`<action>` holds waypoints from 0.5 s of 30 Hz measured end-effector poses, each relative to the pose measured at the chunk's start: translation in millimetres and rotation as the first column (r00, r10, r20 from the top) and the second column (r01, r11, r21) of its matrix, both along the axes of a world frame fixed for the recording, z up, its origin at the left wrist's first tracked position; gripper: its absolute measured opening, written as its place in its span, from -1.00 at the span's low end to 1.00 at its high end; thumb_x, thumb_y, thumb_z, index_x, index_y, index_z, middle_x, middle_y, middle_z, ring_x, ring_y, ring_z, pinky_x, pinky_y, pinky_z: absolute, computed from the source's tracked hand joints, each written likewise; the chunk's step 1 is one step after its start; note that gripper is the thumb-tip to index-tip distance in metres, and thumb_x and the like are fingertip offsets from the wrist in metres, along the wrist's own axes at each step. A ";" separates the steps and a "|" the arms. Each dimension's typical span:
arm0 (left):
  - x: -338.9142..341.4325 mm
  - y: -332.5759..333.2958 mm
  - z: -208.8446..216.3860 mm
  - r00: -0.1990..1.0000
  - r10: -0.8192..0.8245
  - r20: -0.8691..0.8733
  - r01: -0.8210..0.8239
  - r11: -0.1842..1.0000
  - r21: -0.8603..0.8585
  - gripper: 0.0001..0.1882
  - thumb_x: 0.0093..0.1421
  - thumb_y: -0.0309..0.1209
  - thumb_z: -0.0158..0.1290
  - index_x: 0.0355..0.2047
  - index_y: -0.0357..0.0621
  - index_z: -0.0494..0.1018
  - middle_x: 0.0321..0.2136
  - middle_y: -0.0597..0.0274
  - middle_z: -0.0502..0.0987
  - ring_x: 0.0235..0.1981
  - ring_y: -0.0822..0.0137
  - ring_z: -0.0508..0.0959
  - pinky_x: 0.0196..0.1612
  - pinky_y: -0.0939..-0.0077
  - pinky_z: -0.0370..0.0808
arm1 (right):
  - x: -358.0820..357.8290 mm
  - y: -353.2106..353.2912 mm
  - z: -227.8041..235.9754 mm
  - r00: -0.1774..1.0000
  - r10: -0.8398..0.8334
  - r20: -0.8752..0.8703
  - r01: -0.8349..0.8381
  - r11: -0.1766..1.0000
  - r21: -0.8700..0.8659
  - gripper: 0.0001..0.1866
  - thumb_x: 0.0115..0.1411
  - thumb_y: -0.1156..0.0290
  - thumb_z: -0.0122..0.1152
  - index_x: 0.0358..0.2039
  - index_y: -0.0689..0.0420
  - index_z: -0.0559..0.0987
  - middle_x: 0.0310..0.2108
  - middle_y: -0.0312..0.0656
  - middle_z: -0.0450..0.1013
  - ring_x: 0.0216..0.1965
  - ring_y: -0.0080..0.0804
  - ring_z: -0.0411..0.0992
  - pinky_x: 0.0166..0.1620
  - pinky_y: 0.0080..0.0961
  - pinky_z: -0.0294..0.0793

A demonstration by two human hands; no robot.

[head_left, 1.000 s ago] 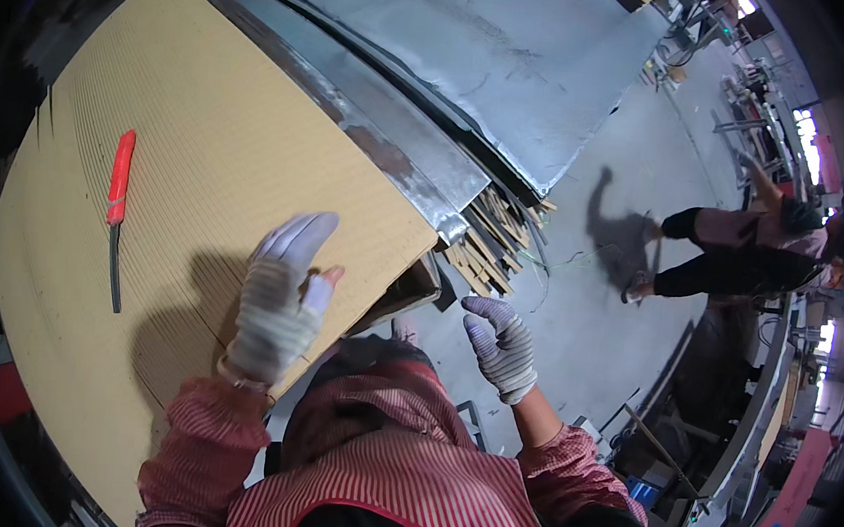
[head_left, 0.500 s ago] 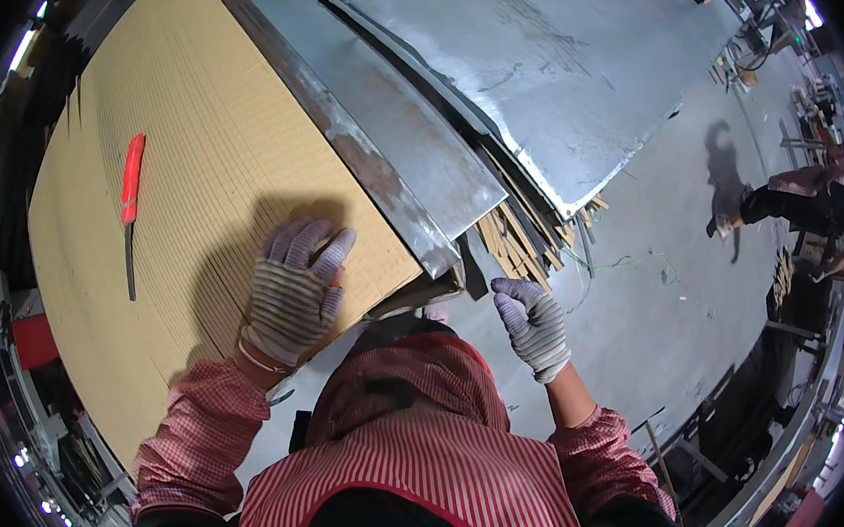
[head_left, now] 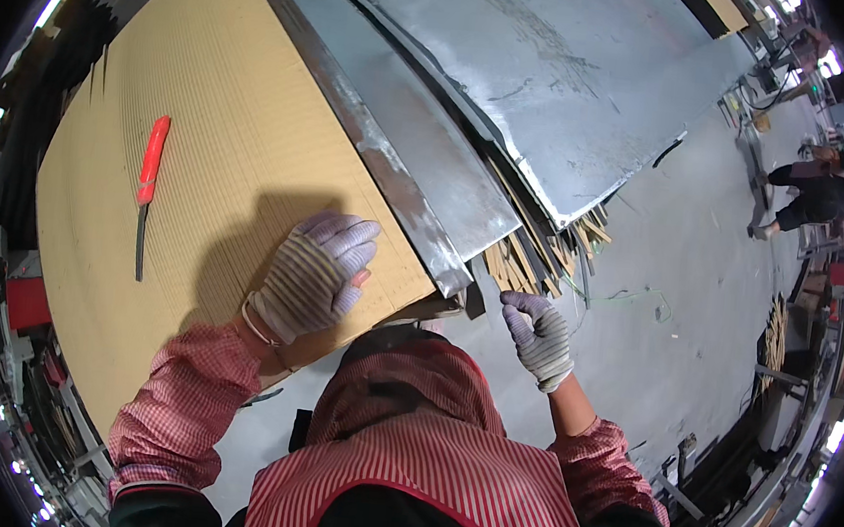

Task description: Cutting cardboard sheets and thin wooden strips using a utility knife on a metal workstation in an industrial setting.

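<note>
Grey workshop floor spread at the right, with one other person in the background. One tan ribbed cardboard sheet covered the left side, its long right edge running along one rust-marked metal bar. Beyond this bar was one large grey metal sheet, and below its near corner many thin strips stuck out, too crowded for me to count.

On the cardboard, nearer to its left edge, lay one red-handled tool with a dark narrow blade, apart from both hands. The left gloved hand was over the sheet near its right corner, fingers close together and slightly bent, holding nothing visible; whether it pressed the surface, I could not tell. The right gloved hand was beyond that corner, its forefinger curled toward the thumb; I could not tell if they pinched something.

I judged the sheet light, rather stiff along its ribs, but easy to crease, so best taken by two opposite edges, with flat palms. The tool seemed light too, safest held by its handle.
</note>
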State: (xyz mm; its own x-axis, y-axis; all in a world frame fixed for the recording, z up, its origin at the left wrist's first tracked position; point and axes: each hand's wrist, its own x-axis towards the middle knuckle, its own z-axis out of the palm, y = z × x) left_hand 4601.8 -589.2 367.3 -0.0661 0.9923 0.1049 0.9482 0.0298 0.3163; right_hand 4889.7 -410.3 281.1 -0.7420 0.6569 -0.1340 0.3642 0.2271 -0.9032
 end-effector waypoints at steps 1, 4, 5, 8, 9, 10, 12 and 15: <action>-5.0 -4.1 3.7 0.997 0.047 0.059 -0.051 0.996 0.067 -0.61 0.05 -0.40 0.04 -0.10 -0.30 0.43 0.02 0.02 0.41 0.07 -0.01 0.36 0.18 0.08 0.25 | 1.1 0.0 3.6 1.000 0.025 -0.018 -0.025 1.000 -0.005 -0.82 0.15 0.44 0.20 -0.24 0.22 0.59 -0.30 -0.06 0.55 -0.22 -0.18 0.49 -0.09 -0.35 0.43; -77.8 -22.4 -11.2 0.848 0.523 -0.085 -0.469 0.815 0.340 -0.53 0.11 -0.26 0.10 -0.06 -0.36 0.44 0.00 -0.01 0.45 0.10 -0.08 0.35 0.22 0.09 0.18 | 14.0 4.6 6.9 1.000 0.009 0.009 -0.010 0.983 0.183 -0.83 0.14 0.50 0.20 -0.23 0.22 0.58 -0.28 -0.07 0.54 -0.21 -0.19 0.50 -0.08 -0.38 0.44; -114.1 -36.8 -24.3 0.634 0.748 -0.198 -0.598 0.636 0.488 -0.53 0.11 -0.23 0.11 -0.07 -0.35 0.44 -0.03 -0.04 0.47 0.06 -0.10 0.38 0.17 0.09 0.24 | 29.0 7.5 -1.5 1.000 -0.014 -0.023 0.018 0.976 0.218 -0.82 0.14 0.52 0.19 -0.22 0.21 0.57 -0.27 -0.06 0.54 -0.21 -0.20 0.50 -0.08 -0.39 0.44; -202.0 -100.5 -15.3 0.109 0.984 -0.139 -0.980 0.130 0.151 -0.57 0.09 -0.21 0.14 -0.15 -0.30 0.48 -0.11 -0.13 0.49 -0.08 -0.12 0.49 -0.02 0.12 0.41 | 33.4 14.2 19.6 0.997 -0.065 -0.048 0.072 0.984 0.166 -0.83 0.18 0.53 0.13 -0.20 0.24 0.55 -0.24 -0.08 0.54 -0.20 -0.31 0.50 -0.06 -0.45 0.44; -214.3 -120.5 -17.2 0.091 0.987 -0.134 -0.980 0.113 0.166 -0.57 0.09 -0.21 0.14 -0.15 -0.30 0.48 -0.11 -0.13 0.49 -0.08 -0.12 0.49 -0.02 0.12 0.41 | 30.9 10.1 33.8 0.994 -0.088 -0.059 0.096 0.984 0.147 -0.83 0.21 0.53 0.11 -0.20 0.25 0.55 -0.23 -0.09 0.54 -0.20 -0.35 0.50 -0.06 -0.46 0.43; -220.9 -134.9 -17.5 0.162 0.977 -0.136 -0.984 0.171 0.051 -0.58 0.08 -0.21 0.15 -0.18 -0.30 0.47 -0.16 -0.14 0.51 -0.14 -0.11 0.51 -0.08 0.13 0.44 | 29.7 4.9 39.8 0.984 -0.105 -0.142 0.123 0.985 0.123 -0.83 0.24 0.51 0.08 -0.18 0.25 0.53 -0.24 -0.12 0.54 -0.20 -0.40 0.49 -0.05 -0.47 0.43; -210.2 -139.0 -12.7 0.241 0.970 0.030 -0.961 0.243 -0.130 -0.55 0.05 -0.17 0.18 -0.19 -0.29 0.46 -0.39 -0.12 0.53 -0.33 -0.07 0.54 -0.23 0.18 0.44 | 21.8 -9.7 61.7 0.972 -0.115 -0.206 0.132 0.989 0.071 -0.81 0.25 0.48 0.08 -0.15 0.24 0.52 -0.21 -0.11 0.53 -0.15 -0.40 0.47 -0.01 -0.45 0.40; -162.6 -107.3 5.3 0.708 0.680 0.191 -0.700 0.712 0.060 -0.64 0.07 -0.25 0.14 -0.19 -0.22 0.48 -0.37 -0.03 0.50 -0.31 -0.02 0.50 -0.21 0.22 0.44 | -3.8 -52.8 106.6 0.929 0.046 -0.368 0.037 0.976 0.215 -0.70 0.22 0.42 0.15 -0.06 0.24 0.47 -0.13 -0.04 0.49 -0.07 -0.33 0.44 0.05 -0.40 0.35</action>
State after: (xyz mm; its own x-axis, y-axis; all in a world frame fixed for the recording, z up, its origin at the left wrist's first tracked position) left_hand 4439.3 -696.5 372.7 -0.7510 0.6431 0.1500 0.6207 0.6100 0.4926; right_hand 4885.9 -463.1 387.6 -0.7141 0.6358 0.2928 0.0136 0.4308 -0.9023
